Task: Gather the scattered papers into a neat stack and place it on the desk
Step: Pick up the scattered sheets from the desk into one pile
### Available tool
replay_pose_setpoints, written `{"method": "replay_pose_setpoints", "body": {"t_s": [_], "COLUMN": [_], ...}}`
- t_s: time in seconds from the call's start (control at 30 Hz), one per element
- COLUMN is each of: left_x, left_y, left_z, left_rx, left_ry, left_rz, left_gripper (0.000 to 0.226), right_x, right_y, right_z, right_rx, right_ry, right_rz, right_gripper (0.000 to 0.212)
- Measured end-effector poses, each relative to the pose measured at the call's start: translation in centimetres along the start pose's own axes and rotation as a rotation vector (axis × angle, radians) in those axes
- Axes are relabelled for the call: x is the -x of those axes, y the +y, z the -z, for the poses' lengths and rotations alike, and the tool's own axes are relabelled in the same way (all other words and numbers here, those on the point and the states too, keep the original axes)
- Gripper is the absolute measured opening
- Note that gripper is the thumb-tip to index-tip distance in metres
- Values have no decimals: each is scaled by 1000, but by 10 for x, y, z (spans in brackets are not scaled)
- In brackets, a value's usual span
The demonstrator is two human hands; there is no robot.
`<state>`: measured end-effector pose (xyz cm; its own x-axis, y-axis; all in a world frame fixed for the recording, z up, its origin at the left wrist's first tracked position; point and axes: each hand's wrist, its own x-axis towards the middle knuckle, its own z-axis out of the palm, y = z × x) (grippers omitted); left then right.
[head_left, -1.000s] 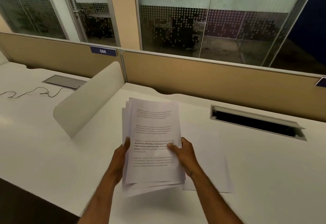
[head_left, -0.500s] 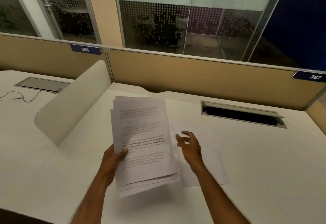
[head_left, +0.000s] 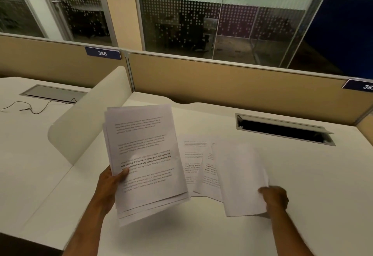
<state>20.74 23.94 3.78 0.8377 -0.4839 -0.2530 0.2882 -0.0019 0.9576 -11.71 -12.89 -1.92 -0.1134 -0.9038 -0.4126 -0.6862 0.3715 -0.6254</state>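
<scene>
Gripping a paper stack (head_left: 145, 161), left hand (head_left: 110, 183); right hand (head_left: 275, 198) pinching a loose sheet (head_left: 240, 177).

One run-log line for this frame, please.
left hand: holds paper stack above desk | right hand: grips loose sheets | gathering unfinished

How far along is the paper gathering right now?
Most sheets already sit in the stack, held above the desk by the left hand. In hand: the right hand grips a loose sheet. Left: two printed pages on the desk, then squaring the uneven stack and setting it down.
</scene>
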Motion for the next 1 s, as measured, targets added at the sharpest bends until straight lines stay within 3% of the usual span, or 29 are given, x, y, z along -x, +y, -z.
{"method": "replay_pose_setpoints", "body": {"t_s": [0.1,0.2,0.27,0.33,0.43,0.6,0.63,0.7,0.77,0.87,1.0], "left_x": [-3,-6,-8,-8,-9,-10,-11,-11,-10,-8,-8], "left_y": [4,6,6,6,5,-3,-4,-5,-5,-5,-4], "left_z": [7,11,10,6,-1,-7,-8,-10,-12,-17,-21], "left_rx": [6,17,16,14,7,-10,-15,-11,-1,2,-16], "left_ry": [5,8,2,-6,-23,-29,-30,-35,-39,-31,-13], "left_rz": [-11,-19,-15,-6,3,11,13,18,30,40,32], "left_gripper": [34,34,33,27,24,34,35,34,33,31,28], "right_x": [41,77,88,85,84,93,94,87,68,28,-5], "right_y": [-42,-68,-64,-44,-10,29,30,23,14,23,39], "right_z": [31,53,47,25,-16,-50,-50,-39,-18,8,23], "right_rx": [-189,-35,190,415,658,673,631,471,293,383,352], "right_ry": [297,532,544,460,274,-45,-86,-62,2,125,20], "right_rz": [274,683,872,911,839,667,597,458,305,71,-158], "right_gripper": [23,21,25,27,27,22,31,51,53,59,81]}}
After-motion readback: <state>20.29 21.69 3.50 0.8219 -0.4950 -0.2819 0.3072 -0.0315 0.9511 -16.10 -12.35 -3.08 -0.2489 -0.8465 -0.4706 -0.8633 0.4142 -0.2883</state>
